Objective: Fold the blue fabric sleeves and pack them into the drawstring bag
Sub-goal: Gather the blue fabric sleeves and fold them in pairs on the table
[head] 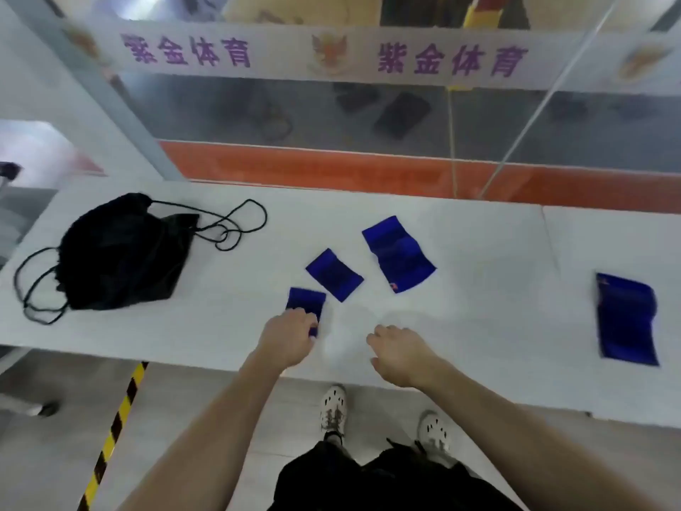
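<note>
The white surface (479,252) carries everything at standing height, so the work lies within easy reach of both hands. The black drawstring bag (121,252) lies slumped at the far left, well apart from the fabric, probably parked there until the folding is done. Its cords (236,223) trail loose, and whether anything is inside cannot be told, as its mouth faces away. The longest blue sleeve (626,319) lies alone at the far right, rippled and apparently unfolded. A second sleeve (398,254), also wavy, lies near the middle. Just beside it sits a smaller folded sleeve (334,274), flat and square, seemingly ready for packing. The smallest folded sleeve (306,302) lies nearest the front edge, where the left hand (289,339) curls its fingers over the near end, gripping it, likely to press the fold or lift it. The right hand (401,354) hovers beside it, fingers loosely bent, holding nothing.
</note>
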The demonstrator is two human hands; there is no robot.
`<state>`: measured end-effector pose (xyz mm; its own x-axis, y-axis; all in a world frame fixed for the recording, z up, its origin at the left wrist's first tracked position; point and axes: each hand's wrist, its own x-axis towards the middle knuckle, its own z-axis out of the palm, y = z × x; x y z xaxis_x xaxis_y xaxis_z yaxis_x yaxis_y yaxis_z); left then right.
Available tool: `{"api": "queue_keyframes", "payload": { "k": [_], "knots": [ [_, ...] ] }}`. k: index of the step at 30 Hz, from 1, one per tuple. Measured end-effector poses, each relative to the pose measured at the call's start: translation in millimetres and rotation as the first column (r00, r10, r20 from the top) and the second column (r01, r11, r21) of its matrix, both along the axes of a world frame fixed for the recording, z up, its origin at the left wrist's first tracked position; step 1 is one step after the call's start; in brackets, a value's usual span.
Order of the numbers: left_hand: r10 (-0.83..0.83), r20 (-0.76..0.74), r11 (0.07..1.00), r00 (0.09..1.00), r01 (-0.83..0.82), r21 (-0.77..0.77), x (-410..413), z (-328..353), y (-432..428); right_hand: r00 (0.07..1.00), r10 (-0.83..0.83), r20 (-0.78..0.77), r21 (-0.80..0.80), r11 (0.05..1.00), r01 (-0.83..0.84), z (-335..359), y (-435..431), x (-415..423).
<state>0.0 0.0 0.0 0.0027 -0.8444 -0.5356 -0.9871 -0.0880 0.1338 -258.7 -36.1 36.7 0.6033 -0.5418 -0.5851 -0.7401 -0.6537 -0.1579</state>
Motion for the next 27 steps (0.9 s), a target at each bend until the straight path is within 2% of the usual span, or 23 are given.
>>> {"api": "queue_keyframes", "payload": {
  "k": [4, 10, 13, 15, 20, 25, 27],
  "knots": [
    [-0.039, 0.065, 0.993, 0.997, 0.046, -0.111, 21, -20, -34, 0.989, -0.144, 0.01, 0.001, 0.99, 0.144, 7, 5, 4],
    [-0.139, 0.155, 0.99, 0.978, 0.137, 0.024, 18, -47, -57, 0.902, -0.431, -0.003, -0.012, 0.902, 0.431, 11, 20, -34],
    [-0.197, 0.015, 0.973, 0.98, 0.194, 0.125, -8, -46, -62, 0.819, -0.574, 0.014, -0.008, 0.819, 0.574, 16, 31, -61],
    [-0.224, -0.092, 0.962, 0.97, 0.235, 0.135, -36, -37, -63, 0.753, -0.657, 0.043, -0.021, 0.753, 0.658, 20, 41, -83],
    [-0.326, -0.277, 0.936, 0.904, 0.349, 0.038, -127, -9, -75, 0.59, -0.803, 0.086, -0.044, 0.589, 0.807, 23, 73, -150],
    [-0.422, -0.299, 0.907, 0.856, 0.405, -0.117, -239, 21, -83, 0.478, -0.87, 0.119, -0.054, 0.475, 0.878, 27, 112, -236],
    [-0.403, -0.343, 0.915, 0.848, 0.38, -0.135, -283, 32, -79, 0.449, -0.884, 0.127, -0.037, 0.449, 0.893, 27, 127, -274]
  ]
}}
